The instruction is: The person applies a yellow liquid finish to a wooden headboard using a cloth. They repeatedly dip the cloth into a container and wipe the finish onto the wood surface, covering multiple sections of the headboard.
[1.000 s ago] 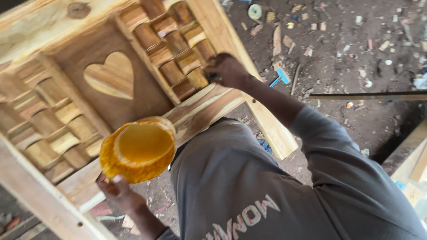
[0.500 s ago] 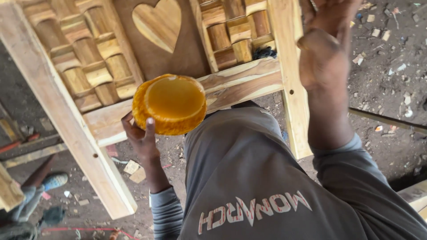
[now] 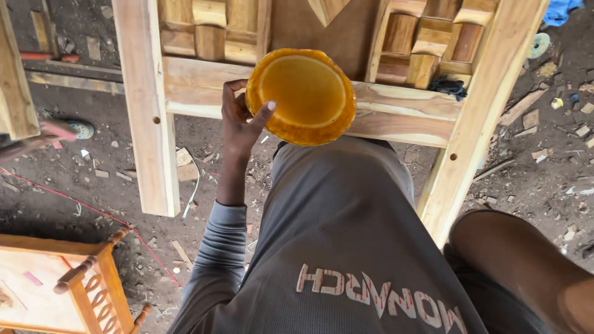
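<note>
My left hand [image 3: 242, 119] grips the rim of a round orange-yellow bowl [image 3: 302, 94], thumb on the inner edge, its hollow facing the camera. The bowl is held in front of the lower rail of a wooden bed headboard [image 3: 402, 114] with carved blocks and a heart-shaped panel. A dark rag [image 3: 447, 86] lies on that rail to the right. Only my right forearm [image 3: 513, 266] shows at the lower right; the hand itself is out of the picture. My grey long-sleeved shirt fills the bottom centre.
The headboard's two posts [image 3: 145, 111] [image 3: 479, 117] stand on a dirt floor strewn with wood scraps. A small wooden piece with turned spindles [image 3: 80, 278] sits at the lower left. A sandal [image 3: 80, 128] lies at the left, a blue object [image 3: 560, 11] at the top right.
My right hand came off the headboard's right post and dropped out of view. The bowl stays in my left hand, now nearer the picture's middle as the view shifted.
</note>
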